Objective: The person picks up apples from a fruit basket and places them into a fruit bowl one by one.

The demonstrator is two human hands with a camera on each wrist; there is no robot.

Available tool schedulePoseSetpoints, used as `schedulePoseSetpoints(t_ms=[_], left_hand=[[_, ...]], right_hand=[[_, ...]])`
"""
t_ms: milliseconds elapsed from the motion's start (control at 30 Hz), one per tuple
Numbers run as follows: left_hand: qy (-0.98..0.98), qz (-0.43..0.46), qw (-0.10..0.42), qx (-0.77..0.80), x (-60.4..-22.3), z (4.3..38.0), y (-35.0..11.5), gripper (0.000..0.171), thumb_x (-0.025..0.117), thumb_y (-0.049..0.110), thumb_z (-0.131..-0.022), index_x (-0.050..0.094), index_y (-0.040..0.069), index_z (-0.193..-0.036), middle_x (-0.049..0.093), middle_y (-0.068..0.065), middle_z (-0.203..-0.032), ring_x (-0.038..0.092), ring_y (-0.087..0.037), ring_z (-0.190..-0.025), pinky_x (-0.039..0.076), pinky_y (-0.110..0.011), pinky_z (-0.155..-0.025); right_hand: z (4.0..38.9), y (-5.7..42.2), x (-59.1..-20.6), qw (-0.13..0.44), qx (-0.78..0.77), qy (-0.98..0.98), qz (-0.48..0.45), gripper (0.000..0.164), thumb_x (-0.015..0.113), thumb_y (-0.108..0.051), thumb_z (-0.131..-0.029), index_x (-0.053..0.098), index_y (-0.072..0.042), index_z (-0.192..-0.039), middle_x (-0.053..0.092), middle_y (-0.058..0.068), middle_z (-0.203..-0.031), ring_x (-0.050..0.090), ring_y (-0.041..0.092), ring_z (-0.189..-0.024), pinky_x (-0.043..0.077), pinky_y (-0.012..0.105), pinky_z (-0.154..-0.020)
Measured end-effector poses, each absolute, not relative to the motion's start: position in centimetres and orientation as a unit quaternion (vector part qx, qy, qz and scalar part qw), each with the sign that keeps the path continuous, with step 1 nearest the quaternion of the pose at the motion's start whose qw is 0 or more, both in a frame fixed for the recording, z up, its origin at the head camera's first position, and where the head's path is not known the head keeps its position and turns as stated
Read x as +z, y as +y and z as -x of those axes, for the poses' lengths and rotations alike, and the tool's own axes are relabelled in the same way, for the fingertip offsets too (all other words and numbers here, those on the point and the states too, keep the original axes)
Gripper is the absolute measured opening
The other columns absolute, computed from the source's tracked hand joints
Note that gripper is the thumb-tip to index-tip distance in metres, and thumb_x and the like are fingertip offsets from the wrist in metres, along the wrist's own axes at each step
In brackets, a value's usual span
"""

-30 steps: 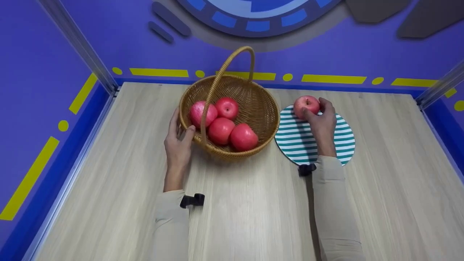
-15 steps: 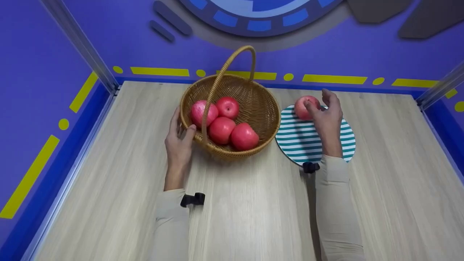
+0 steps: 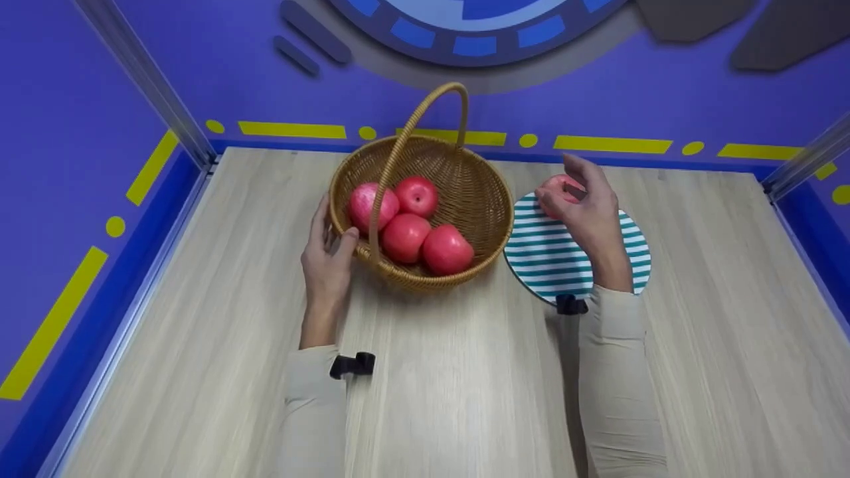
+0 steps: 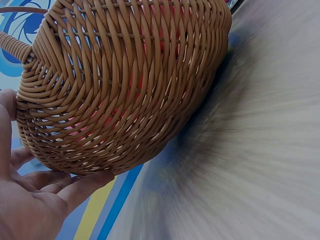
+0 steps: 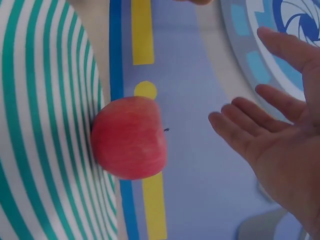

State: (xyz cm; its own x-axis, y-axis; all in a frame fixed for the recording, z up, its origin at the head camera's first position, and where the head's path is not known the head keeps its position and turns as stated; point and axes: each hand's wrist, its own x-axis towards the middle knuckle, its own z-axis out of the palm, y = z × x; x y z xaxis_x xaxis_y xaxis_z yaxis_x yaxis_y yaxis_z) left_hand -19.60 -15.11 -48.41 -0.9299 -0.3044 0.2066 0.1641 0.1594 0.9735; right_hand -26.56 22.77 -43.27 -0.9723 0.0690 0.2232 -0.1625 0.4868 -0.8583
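Observation:
A wicker basket (image 3: 481, 199) with a tall arched handle holds several red and pink apples (image 3: 406, 238), gathered at its left and front. My left hand (image 3: 325, 269) holds its left side, thumb at the rim and fingers against the outer weave; the left wrist view shows those fingers on the basket wall (image 4: 125, 90). One pinkish-red apple (image 5: 129, 139), stem upward, sits on the far part of a flat round mat (image 3: 544, 262) with green and white stripes. Above it is my right hand (image 3: 591, 209), fingers spread and holding nothing, partly hiding the apple in the head view.
The basket and mat stand side by side on a pale wood-grain table (image 3: 438, 372). A blue-purple wall (image 3: 252, 93) with yellow dashes rises behind, and blue panels (image 3: 73, 199) flank both sides. A small black device (image 3: 353, 365) is strapped at each wrist.
My right hand has let go of the apple, leaving it on the mat, and has lifted off it with its fingers opened. The left hand and basket have stayed in place.

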Motion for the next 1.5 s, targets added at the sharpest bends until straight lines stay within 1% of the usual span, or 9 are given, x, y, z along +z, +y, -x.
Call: schedulePoseSetpoints(t_ms=[267,433,567,700,867,1000,1167,1367,1500], left_hand=[[-0.738,-0.045,0.179,-0.649,-48.5,19.6,-15.2,0.068,0.065,0.022,-0.101,0.041,0.025,-0.165,0.044,-0.005,-0.164,0.044,-0.019,-0.148,0.041,-0.035,-0.119],[-0.739,-0.045,0.181,-0.648,-48.5,19.6,-15.2,0.069,0.065,0.022,-0.101,0.041,0.025,-0.165,0.045,-0.005,-0.164,0.044,-0.019,-0.149,0.040,-0.034,-0.119],[-0.733,-0.044,0.176,-0.655,-48.4,19.6,-15.1,0.069,0.065,0.022,-0.101,0.041,0.025,-0.166,0.043,-0.006,-0.164,0.043,-0.020,-0.149,0.040,-0.033,-0.119],[-0.730,-0.046,0.169,-0.661,-48.2,19.6,-14.9,0.069,0.064,0.022,-0.101,0.040,0.025,-0.166,0.042,-0.007,-0.165,0.043,-0.022,-0.149,0.041,-0.033,-0.119],[-0.737,-0.049,0.168,-0.653,-48.4,19.8,-15.0,0.068,0.064,0.023,-0.102,0.041,0.026,-0.166,0.043,-0.005,-0.165,0.042,-0.022,-0.150,0.040,-0.035,-0.120],[-0.736,-0.052,0.169,-0.654,-48.5,19.8,-15.3,0.067,0.064,0.023,-0.102,0.041,0.027,-0.165,0.044,-0.004,-0.164,0.043,-0.021,-0.150,0.041,-0.035,-0.119],[-0.735,-0.061,0.171,-0.653,-48.4,19.7,-15.3,0.068,0.065,0.022,-0.101,0.042,0.026,-0.165,0.045,-0.006,-0.163,0.044,-0.022,-0.149,0.041,-0.034,-0.119],[-0.740,-0.062,0.170,-0.648,-48.3,19.7,-15.1,0.069,0.065,0.022,-0.101,0.041,0.025,-0.166,0.043,-0.006,-0.164,0.044,-0.022,-0.149,0.041,-0.034,-0.119],[-0.742,-0.062,0.171,-0.645,-48.3,19.7,-15.1,0.069,0.065,0.023,-0.101,0.041,0.026,-0.165,0.044,-0.006,-0.164,0.044,-0.023,-0.149,0.041,-0.035,-0.119]], right_hand=[[26.0,21.3,-42.0,0.083,0.494,-0.863,-0.063,0.075,0.085,-0.026,-0.093,0.049,-0.014,-0.159,0.047,0.008,-0.161,0.048,0.034,-0.145,0.046,0.048,-0.114],[25.7,20.5,-41.7,0.069,0.486,-0.867,-0.087,0.073,0.084,-0.022,-0.094,0.050,-0.013,-0.158,0.048,0.009,-0.160,0.049,0.036,-0.145,0.046,0.053,-0.114],[25.5,20.0,-41.6,0.063,0.490,-0.862,-0.110,0.072,0.085,-0.020,-0.093,0.052,-0.010,-0.156,0.050,0.010,-0.159,0.049,0.037,-0.145,0.045,0.053,-0.115],[25.3,19.8,-41.5,0.068,0.485,-0.861,-0.136,0.071,0.087,-0.018,-0.091,0.055,-0.008,-0.154,0.053,0.010,-0.157,0.049,0.035,-0.145,0.045,0.051,-0.115],[25.1,19.3,-41.1,0.063,0.479,-0.862,-0.155,0.072,0.087,-0.018,-0.090,0.055,-0.008,-0.154,0.053,0.008,-0.157,0.047,0.030,-0.147,0.043,0.050,-0.117],[24.9,18.8,-40.9,0.058,0.466,-0.868,-0.162,0.075,0.089,-0.020,-0.089,0.054,-0.008,-0.155,0.053,0.007,-0.157,0.047,0.029,-0.146,0.046,0.051,-0.114],[24.8,18.5,-40.8,0.060,0.454,-0.872,-0.172,0.075,0.089,-0.022,-0.089,0.055,-0.010,-0.155,0.054,0.006,-0.155,0.049,0.027,-0.144,0.049,0.049,-0.112],[24.4,18.3,-40.7,0.066,0.448,-0.871,-0.190,0.073,0.089,-0.020,-0.088,0.057,-0.010,-0.153,0.057,0.007,-0.153,0.052,0.029,-0.141,0.051,0.050,-0.110],[24.2,17.9,-40.6,0.058,0.445,-0.871,-0.198,0.072,0.090,-0.022,-0.088,0.058,-0.011,-0.152,0.058,0.007,-0.152,0.054,0.030,-0.139,0.053,0.050,-0.107]])
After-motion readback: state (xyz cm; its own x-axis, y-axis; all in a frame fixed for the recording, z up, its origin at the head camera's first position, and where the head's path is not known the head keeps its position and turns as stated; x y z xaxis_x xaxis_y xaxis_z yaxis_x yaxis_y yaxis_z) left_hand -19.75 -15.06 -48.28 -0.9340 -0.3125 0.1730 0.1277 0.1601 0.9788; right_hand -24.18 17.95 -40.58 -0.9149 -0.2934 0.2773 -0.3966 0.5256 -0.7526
